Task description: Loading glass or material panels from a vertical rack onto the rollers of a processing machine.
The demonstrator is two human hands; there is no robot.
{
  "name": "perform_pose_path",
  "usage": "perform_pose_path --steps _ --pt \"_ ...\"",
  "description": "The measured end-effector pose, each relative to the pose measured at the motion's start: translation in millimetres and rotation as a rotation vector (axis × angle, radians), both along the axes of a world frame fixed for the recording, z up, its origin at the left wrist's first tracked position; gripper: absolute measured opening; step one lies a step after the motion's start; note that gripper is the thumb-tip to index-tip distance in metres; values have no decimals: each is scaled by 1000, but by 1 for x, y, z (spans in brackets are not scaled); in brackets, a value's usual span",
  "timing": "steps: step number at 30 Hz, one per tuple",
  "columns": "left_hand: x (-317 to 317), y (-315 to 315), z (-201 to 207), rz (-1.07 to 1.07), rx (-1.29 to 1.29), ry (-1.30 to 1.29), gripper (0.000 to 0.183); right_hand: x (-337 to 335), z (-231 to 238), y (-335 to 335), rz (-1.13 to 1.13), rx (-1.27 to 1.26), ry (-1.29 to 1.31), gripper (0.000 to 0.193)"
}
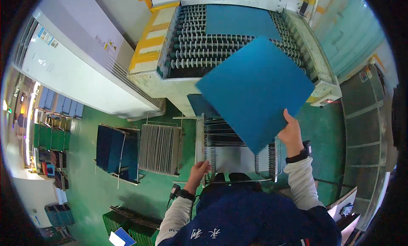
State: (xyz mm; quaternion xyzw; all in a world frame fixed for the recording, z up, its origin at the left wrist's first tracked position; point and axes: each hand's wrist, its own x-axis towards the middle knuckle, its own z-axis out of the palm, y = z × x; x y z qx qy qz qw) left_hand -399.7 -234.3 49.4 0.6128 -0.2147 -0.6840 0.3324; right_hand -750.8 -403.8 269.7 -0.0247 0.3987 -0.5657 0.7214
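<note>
My right hand (292, 129) grips a square blue panel (257, 84) by its lower right edge, thumb on the upper face. The panel is tilted cornerwise over the front of a roller conveyor (195, 53) and hides part of it. On the rollers farther back lies another blue panel (242, 20). My left hand (198, 173) is closed beside the left side of a metal slotted rack (233, 159) in front of me; what its fingers hold, if anything, is hidden. Below the conveyor's front edge, a dark blue panel (199, 105) shows partly behind the held one.
Left of the rack stand a rack of pale upright boards (159, 148) and a rack of dark blue panels (110, 146). Green boards (131, 224) stand at the lower left. A tall white cabinet (85, 67) rises at the left, grey panelling (365, 135) at the right.
</note>
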Motion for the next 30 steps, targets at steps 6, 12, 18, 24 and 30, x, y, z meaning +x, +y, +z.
perform_pose_path --steps 6,12,18,24,30 --pt "-1 1 1 27 24 12 39 18 -34 -24 1 -37 10 17" --pt "4 9 -8 45 24 -45 39 32 -22 -54 265 16 198 22" --pt "-2 8 12 70 46 -13 38 42 -26 -80 579 -44 254 37" --pt "-3 6 0 80 34 44 36 57 -32 -106 538 -71 224 36" --pt "4 13 -12 84 -18 65 42 73 -37 -120 540 -111 324 30"
